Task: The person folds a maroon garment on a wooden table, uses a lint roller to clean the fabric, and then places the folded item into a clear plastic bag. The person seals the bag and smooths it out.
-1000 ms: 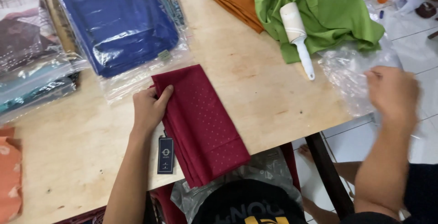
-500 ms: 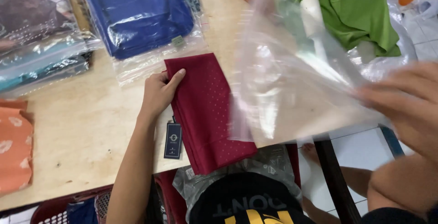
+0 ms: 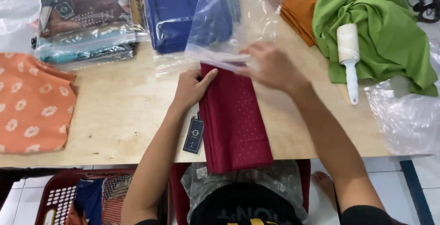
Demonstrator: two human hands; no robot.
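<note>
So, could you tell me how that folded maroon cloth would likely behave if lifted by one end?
The maroon cloth would probably droop: it is thin folded fabric. Its layers might slide apart, since only the left hand pins its corner. It looks light, and its hanging tag would dangle.

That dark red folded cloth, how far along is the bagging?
Done: the dark red cloth lies folded on the table, its tag beside it, and bagged cloths are stacked at the back. In hand: the left hand holds the cloth's top edge while the right hand brings the clear bag to it. Left: the cloth is almost wholly outside the bag, and the green cloth lies unfolded.
</note>
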